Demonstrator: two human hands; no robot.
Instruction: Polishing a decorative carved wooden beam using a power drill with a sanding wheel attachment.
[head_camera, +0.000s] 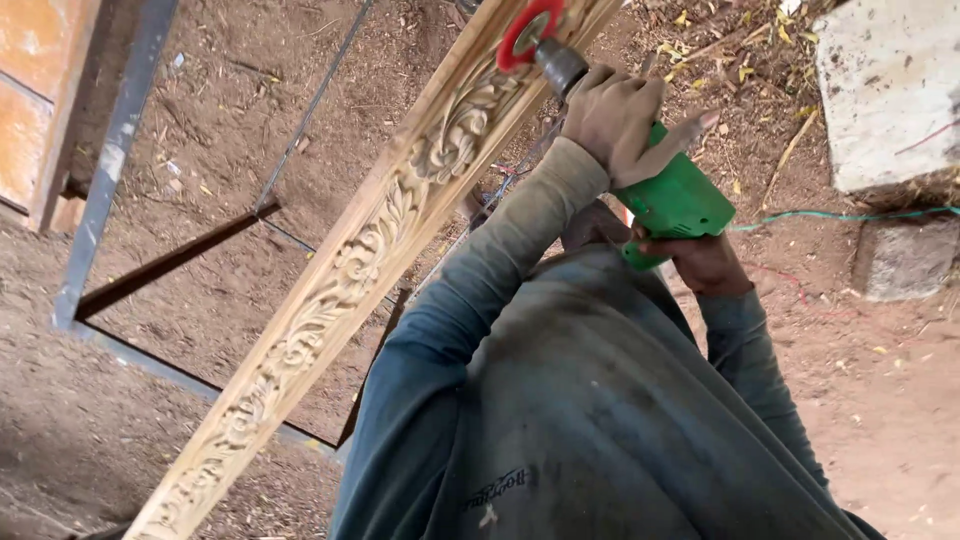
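Grinder (672, 195), green, has its red disc (527, 30) at twelve o'clock on the carved wooden beam (350, 265); left hand (620, 115) and right hand (700, 262) keep fingers clamped on it.

green grinder (680, 200) | red disc (520, 32) | tan floral-carved wood beam (350, 270)

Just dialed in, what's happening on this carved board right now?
A person holds a green power tool with both hands: the left hand grips near its front, the right hand holds the rear of the body. The tool's red disc sits against the long carved wooden board, near its far end. The board lies slanted across a dark metal frame above sawdust-strewn ground. A green cable trails away on the right.
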